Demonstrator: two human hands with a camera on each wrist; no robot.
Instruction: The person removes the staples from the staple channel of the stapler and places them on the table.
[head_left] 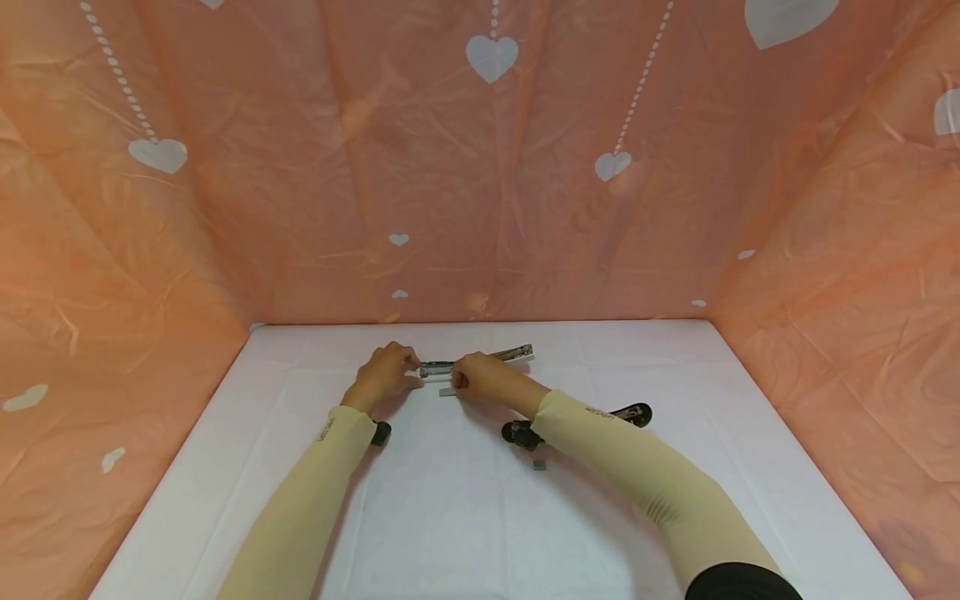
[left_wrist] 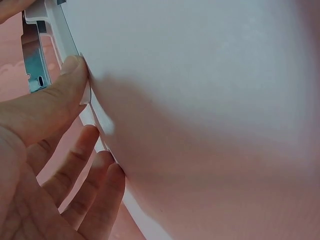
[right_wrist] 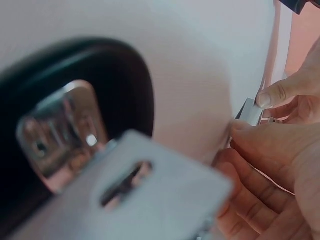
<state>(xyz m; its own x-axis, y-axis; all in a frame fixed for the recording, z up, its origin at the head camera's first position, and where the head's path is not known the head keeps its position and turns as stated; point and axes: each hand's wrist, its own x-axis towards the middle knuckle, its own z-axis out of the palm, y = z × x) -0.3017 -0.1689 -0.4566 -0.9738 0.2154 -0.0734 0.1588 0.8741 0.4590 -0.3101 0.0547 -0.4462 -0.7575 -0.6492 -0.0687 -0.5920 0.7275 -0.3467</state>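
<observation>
A white and metal stapler lies unfolded near the far edge of the table. My left hand grips its left end, the thumb on the near side and the fingers on the far side. Across its middle bends my right hand, thumb and fingers pinching the stapler close to the left thumb. From the right wrist, a small pale end of the stapler shows between the two thumbs. Beside the right fingertips, a short grey strip of staples lies on the table.
Under the right forearm lies a black stapler, partly covered by the sleeve and also unfolded; its metal plate looms blurred in the right wrist view. A small grey staple piece sits nearer on the white table. Orange curtains surround the table.
</observation>
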